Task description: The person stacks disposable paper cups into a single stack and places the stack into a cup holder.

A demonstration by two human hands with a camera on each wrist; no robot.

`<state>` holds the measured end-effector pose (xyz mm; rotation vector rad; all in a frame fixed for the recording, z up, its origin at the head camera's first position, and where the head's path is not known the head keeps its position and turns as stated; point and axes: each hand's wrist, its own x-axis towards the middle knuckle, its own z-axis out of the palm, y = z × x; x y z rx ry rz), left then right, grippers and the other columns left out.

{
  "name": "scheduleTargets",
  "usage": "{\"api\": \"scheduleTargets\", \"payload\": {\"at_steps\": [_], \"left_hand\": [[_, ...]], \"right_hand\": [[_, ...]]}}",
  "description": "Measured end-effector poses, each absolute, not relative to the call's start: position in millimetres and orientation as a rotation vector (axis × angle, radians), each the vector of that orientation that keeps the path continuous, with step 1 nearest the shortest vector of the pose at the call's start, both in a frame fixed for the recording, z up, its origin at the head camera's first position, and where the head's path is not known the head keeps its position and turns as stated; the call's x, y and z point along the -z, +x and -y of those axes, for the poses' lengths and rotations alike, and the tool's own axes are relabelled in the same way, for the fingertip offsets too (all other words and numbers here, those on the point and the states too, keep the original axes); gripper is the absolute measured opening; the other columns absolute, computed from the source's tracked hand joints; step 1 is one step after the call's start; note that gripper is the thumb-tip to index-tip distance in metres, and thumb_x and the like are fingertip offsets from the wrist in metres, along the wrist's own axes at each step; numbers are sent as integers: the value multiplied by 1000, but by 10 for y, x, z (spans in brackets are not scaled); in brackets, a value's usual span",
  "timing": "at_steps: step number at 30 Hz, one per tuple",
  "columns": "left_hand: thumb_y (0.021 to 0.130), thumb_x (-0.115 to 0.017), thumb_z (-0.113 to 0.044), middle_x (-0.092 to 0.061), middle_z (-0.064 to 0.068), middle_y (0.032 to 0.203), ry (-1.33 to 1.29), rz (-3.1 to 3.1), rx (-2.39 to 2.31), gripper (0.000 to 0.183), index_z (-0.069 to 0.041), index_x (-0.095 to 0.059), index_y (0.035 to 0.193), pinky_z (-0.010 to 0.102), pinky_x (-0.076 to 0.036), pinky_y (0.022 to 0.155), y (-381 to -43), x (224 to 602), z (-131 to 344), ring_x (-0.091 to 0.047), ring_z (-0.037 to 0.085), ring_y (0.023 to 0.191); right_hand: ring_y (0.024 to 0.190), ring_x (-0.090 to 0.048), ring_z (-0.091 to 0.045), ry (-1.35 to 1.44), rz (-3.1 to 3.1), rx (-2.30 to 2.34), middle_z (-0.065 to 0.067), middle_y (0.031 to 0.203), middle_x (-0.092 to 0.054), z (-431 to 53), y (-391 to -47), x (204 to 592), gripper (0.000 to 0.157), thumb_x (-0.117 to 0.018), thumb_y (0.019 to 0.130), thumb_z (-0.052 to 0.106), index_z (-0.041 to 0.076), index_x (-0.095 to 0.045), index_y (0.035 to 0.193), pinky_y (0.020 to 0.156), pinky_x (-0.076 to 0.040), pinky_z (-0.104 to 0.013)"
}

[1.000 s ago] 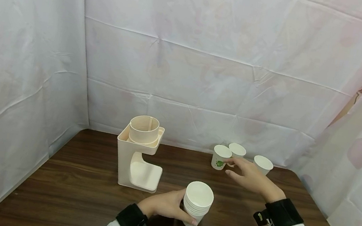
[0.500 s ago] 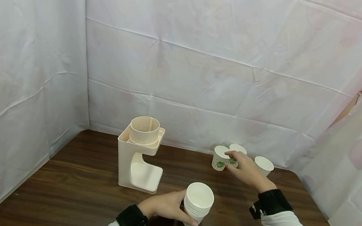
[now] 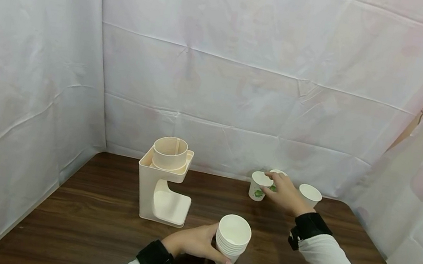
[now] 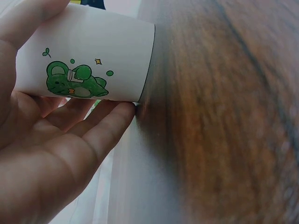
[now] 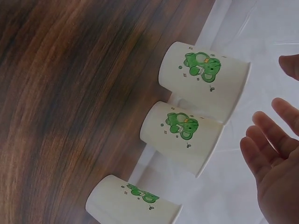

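Observation:
My left hand (image 3: 196, 241) grips a nested stack of white paper cups (image 3: 232, 241), thumb on the near side, low over the table. A green cartoon animal is printed on the outer cup (image 4: 84, 51) in the left wrist view. At the back right, my right hand (image 3: 285, 195) hovers beside three single paper cups: a left cup (image 3: 259, 185), a middle cup (image 3: 277, 171) partly hidden by the fingers, and a right cup (image 3: 311, 193). In the right wrist view its fingers (image 5: 271, 135) are spread apart near the cup rims, with nothing between them.
A cream plastic stand (image 3: 146, 193) with a round tube (image 3: 167, 157) on top and a flat foot stands left of centre on the dark wooden table (image 3: 77, 221). White printed cloth (image 3: 223, 83) hangs behind and at both sides.
My right hand has shifted left toward the left and middle cups, covering more of the middle one. The left hand and its stack stay nearly where they were.

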<state>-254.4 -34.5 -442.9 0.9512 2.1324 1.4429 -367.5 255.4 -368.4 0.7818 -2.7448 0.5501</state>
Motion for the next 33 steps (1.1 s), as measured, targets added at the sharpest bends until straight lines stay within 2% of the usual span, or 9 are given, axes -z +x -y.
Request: {"api": "scheduleTargets", "payload": {"at_steps": [11,20,33], "left_hand": [[79,-88,-20,-60,-16,122,975,-2125,-1445,77,-24,-44,143,29,-38,103,-2526,4427,329,-54,4,117],[79,-88,-20,-60,-16,123,974,-2115,-1451,78,-24,-43,143,29,-37,103,-2530,4430,352,-54,4,117],[79,-88,-19,-60,-15,122,976,-2114,-1457,78,-25,-44,142,29,-38,103,-2528,4430,356,-54,4,117]], "right_hand": [[123,-47,-49,690,2790,-519,-31,129,-55,-2520,-3872,3726,59,-64,99,34,-10,-51,136,99,-40,-61],[131,-38,-53,587,2843,-447,-33,139,-48,-2395,-3973,3756,66,-61,100,39,-9,-45,142,105,-32,-65],[129,-38,-53,531,2939,-343,-30,143,-46,-2335,-4091,3779,65,-57,100,46,-2,-49,143,101,-35,-66]]}}
